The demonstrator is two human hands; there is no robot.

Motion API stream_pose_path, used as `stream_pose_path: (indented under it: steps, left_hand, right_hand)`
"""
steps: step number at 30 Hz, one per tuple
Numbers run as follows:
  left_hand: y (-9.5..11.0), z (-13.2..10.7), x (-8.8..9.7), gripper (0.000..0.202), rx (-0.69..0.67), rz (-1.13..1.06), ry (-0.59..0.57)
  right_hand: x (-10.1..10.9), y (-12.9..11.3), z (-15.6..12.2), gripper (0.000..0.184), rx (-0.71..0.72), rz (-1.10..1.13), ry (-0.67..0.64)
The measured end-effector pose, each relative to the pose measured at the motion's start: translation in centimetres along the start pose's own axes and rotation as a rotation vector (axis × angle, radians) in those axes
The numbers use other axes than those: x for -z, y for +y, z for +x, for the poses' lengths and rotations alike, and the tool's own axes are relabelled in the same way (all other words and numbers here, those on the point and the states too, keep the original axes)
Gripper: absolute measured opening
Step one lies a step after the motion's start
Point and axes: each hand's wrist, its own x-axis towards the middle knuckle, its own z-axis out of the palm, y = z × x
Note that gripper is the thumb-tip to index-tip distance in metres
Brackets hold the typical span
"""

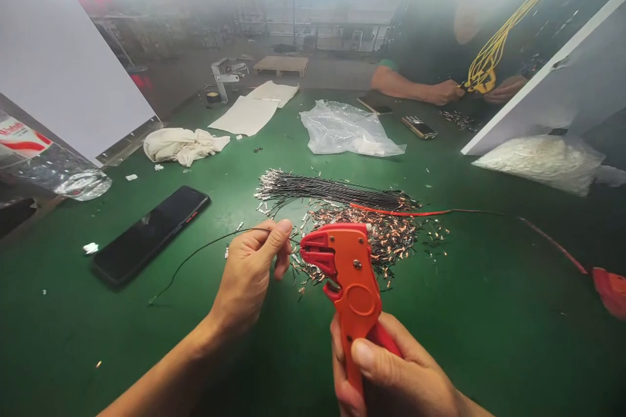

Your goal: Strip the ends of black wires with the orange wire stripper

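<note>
My left hand (252, 273) pinches a thin black wire (195, 255) between thumb and fingers, with the wire's end held toward the jaw of an orange wire stripper (348, 273). My right hand (391, 371) is closed round the stripper's handles, low in the view. The wire trails left across the green mat. Just beyond the tool lies a bundle of black wires (337, 192) and a heap of stripped bits and metal terminals (386, 234).
A black phone (149, 234) lies at left, a plastic bottle (53, 169) and a white cloth (180, 143) beyond it. A clear bag (347, 130), a bag of white parts (542, 159) and a red cable (489, 215) lie further off. Across the table another person's hands (447, 91) handle yellow wires (489, 58).
</note>
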Motion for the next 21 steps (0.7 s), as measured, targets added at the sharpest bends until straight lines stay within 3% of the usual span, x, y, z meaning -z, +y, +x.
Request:
stream_pose_path:
  steps: [4, 7, 10, 15, 21]
  left_hand:
    - [0.22, 0.17, 0.04, 0.048, 0.047, 0.005, -0.01]
    - [0.51, 0.28, 0.14, 0.046, 0.079, -0.022, -0.015]
    - [0.67, 0.33, 0.31, 0.04, 0.05, -0.007, -0.029]
    - [0.7, 0.34, 0.42, 0.035, -0.009, 0.024, -0.042]
    - [0.85, 0.24, 0.2, 0.03, 0.002, -0.012, -0.069]
  right_hand:
    - [0.1, -0.51, -0.15, 0.041, -0.061, -0.033, 0.012]
    - [0.61, -0.17, 0.2, 0.04, -0.03, -0.045, -0.03]
    - [0.92, 0.19, 0.54, 0.039, 0.01, -0.034, -0.09]
    - [0.5, -0.19, 0.37, 0.043, -0.028, 0.067, -0.02]
    - [0.76, -0.2, 0.36, 0.042, -0.029, 0.11, -0.032]
